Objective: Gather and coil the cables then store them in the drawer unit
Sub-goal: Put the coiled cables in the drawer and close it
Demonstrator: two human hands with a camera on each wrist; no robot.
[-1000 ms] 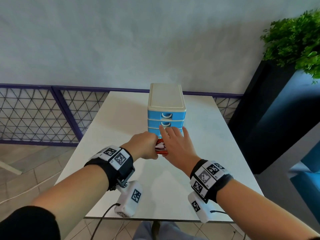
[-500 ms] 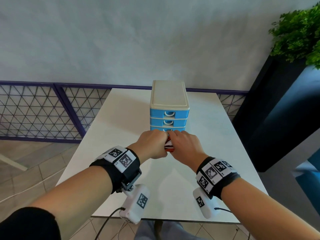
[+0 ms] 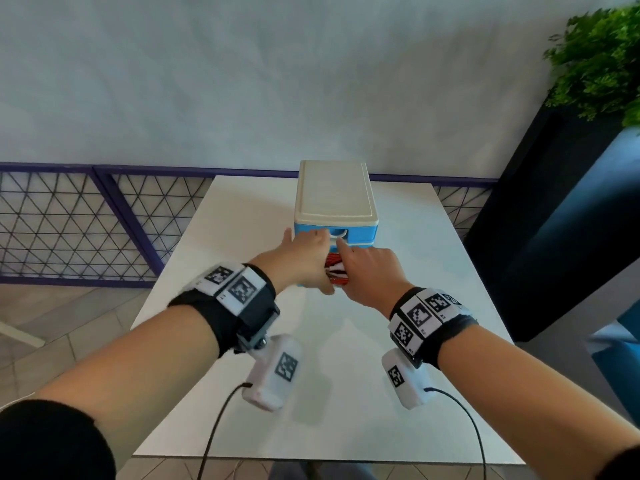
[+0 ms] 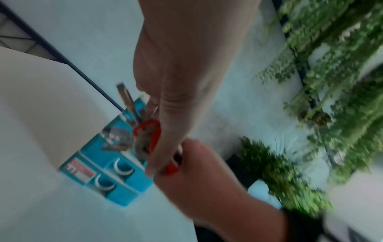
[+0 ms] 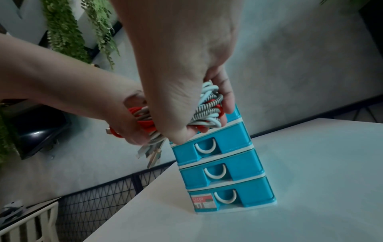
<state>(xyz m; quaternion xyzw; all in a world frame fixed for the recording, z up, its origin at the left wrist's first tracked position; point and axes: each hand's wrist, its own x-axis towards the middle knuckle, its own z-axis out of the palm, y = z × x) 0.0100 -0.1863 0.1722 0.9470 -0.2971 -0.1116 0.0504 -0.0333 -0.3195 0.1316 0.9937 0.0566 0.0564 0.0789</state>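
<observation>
Both hands have risen from the lower drawers to the top of the drawer unit (image 3: 335,192), carrying the cables (image 5: 209,104) with them. The left hand (image 3: 304,254) and right hand (image 3: 369,275) each curl a closed grip round the coiled bundle, held just before the top drawer, above the desk (image 3: 242,209).
</observation>
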